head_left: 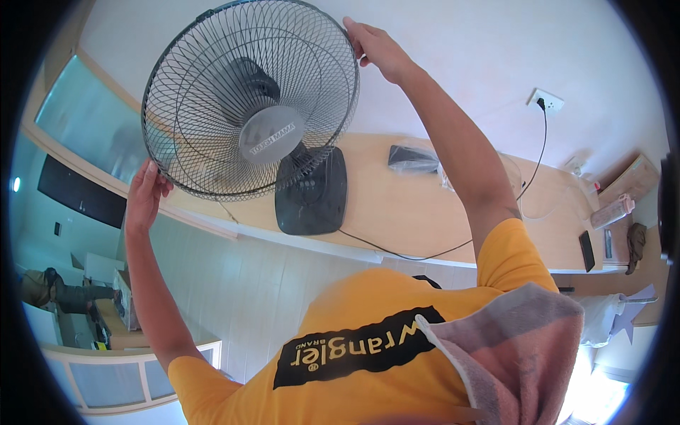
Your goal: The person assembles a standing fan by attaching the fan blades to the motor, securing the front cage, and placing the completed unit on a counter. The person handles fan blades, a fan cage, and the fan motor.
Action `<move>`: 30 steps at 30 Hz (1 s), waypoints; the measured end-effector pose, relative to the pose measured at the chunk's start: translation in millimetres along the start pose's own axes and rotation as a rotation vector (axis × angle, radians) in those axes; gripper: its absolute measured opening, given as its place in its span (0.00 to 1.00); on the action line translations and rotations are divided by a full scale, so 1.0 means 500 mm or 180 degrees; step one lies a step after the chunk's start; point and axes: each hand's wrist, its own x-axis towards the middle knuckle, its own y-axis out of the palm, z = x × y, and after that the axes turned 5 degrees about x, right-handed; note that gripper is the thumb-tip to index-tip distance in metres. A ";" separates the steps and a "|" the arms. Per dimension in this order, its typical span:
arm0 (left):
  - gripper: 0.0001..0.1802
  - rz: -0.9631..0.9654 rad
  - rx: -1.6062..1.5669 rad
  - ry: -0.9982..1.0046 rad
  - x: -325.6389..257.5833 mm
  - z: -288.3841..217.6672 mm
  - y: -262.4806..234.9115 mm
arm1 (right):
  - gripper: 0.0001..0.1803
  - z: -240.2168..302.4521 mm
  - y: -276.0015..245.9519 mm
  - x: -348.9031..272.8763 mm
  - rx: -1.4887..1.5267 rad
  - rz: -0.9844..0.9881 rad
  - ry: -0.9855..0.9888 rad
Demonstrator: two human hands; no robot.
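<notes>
A black desk fan (pixel 273 134) stands on a light wooden tabletop, its round wire grille facing me and its head tilted. The square black base (pixel 310 212) rests near the table's front edge. My left hand (pixel 146 190) is closed on the lower left rim of the grille. At the upper right rim, my right hand (pixel 382 55) has its fingers curled around the edge of the grille. The blades show through the wires behind the grey centre cap. A black power cord (pixel 404 255) runs from the base toward the right, passing behind my right arm.
A plug sits in the white wall outlet (pixel 545 101). On the tabletop (pixel 382 205) lie a dark plastic-wrapped item (pixel 414 159), a phone (pixel 586 251), a pinkish bottle (pixel 613 211) and a cardboard box (pixel 629 180). A towel (pixel 510 347) hangs over my shoulder.
</notes>
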 end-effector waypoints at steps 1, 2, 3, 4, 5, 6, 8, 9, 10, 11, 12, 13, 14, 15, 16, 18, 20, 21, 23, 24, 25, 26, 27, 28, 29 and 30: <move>0.16 0.0099 -0.0102 0.0043 0.009 0.011 -0.014 | 0.30 0.000 0.005 0.000 0.0050 -0.0040 0.0022; 0.15 0.0190 -0.0210 0.0069 0.014 0.023 -0.028 | 0.29 -0.005 0.011 0.000 0.0163 0.0035 0.0041; 0.15 0.0221 -0.0267 0.0060 0.021 0.026 -0.035 | 0.27 -0.004 0.009 0.000 0.0263 0.0096 0.0051; 0.14 0.0252 -0.0323 0.0051 0.029 0.027 -0.042 | 0.27 -0.002 0.006 0.001 0.0365 0.0154 0.0060; 0.14 0.0283 -0.0389 0.0026 0.038 0.035 -0.047 | 0.26 -0.001 0.001 0.001 0.0304 0.0228 0.0176; 0.14 0.0287 -0.0419 0.0055 0.041 0.037 -0.055 | 0.25 0.004 -0.005 0.003 0.0251 0.0320 0.0285; 0.13 0.0328 -0.0494 0.0113 0.056 0.037 -0.064 | 0.24 0.005 -0.034 0.031 0.0095 0.0574 0.0514; 0.13 0.0325 -0.0478 0.0093 0.067 0.025 -0.051 | 0.29 -0.007 -0.056 0.052 0.0050 0.0661 0.0433; 0.13 0.0323 -0.0478 0.0075 0.076 0.012 -0.028 | 0.36 -0.014 -0.100 0.081 -0.0088 0.0894 0.0640; 0.13 0.0284 -0.0459 0.0046 0.078 0.002 -0.021 | 0.44 -0.011 -0.125 0.100 -0.0201 0.1161 0.0837; 0.13 0.0244 -0.0376 0.0078 0.069 0.008 -0.037 | 0.40 0.003 -0.095 0.093 -0.0364 0.1196 0.0885; 0.13 0.0164 -0.0343 0.0054 0.049 0.012 -0.057 | 0.37 0.040 -0.058 0.075 -0.0519 0.1253 0.0904; 0.14 0.0121 -0.0321 0.0055 0.040 0.016 -0.070 | 0.34 0.072 -0.035 0.060 -0.0694 0.1268 0.0917; 0.14 0.0184 -0.0349 0.0124 0.060 0.015 -0.062 | 0.35 0.105 -0.049 0.049 -0.0783 0.1256 0.1331; 0.15 0.0281 -0.0318 0.0174 0.073 0.012 -0.053 | 0.36 0.134 -0.058 0.040 -0.0861 0.1243 0.1747; 0.16 0.0256 -0.0197 0.0086 0.075 0.010 -0.050 | 0.40 0.146 -0.055 0.033 -0.0933 0.1145 0.2113; 0.16 0.0349 -0.0153 0.0021 0.088 0.004 -0.036 | 0.41 0.114 -0.096 0.059 -0.0776 0.1234 0.2084; 0.17 0.0348 -0.0140 -0.0074 0.072 0.008 -0.051 | 0.42 0.088 -0.080 0.073 -0.0672 0.1387 0.2071; 0.17 0.0346 -0.0237 -0.0091 0.042 0.015 -0.062 | 0.41 0.062 -0.063 0.082 -0.0478 0.1510 0.2011; 0.17 0.0372 -0.0339 -0.0005 0.039 0.017 -0.050 | 0.40 0.064 -0.063 0.072 -0.0470 0.1413 0.1988; 0.17 0.0399 -0.0442 0.0081 0.040 0.023 -0.048 | 0.40 0.066 -0.064 0.063 -0.0464 0.1314 0.1967; 0.16 0.0593 -0.0458 0.0148 0.041 0.034 -0.071 | 0.40 0.077 -0.055 0.053 -0.0417 0.1267 0.1918; 0.16 0.0575 -0.0451 0.0152 0.046 0.035 -0.072 | 0.40 0.083 -0.061 0.048 -0.0232 0.1288 0.1921; 0.16 0.0557 -0.0446 0.0155 0.048 0.035 -0.073 | 0.40 0.086 -0.065 0.045 -0.0048 0.1308 0.1925; 0.16 0.0551 -0.0439 0.0175 0.055 0.033 -0.071 | 0.39 0.093 -0.070 0.042 0.0133 0.1307 0.1917; 0.16 0.0540 -0.0456 0.0175 0.057 0.033 -0.070 | 0.37 0.096 -0.070 0.042 0.0027 0.1211 0.1894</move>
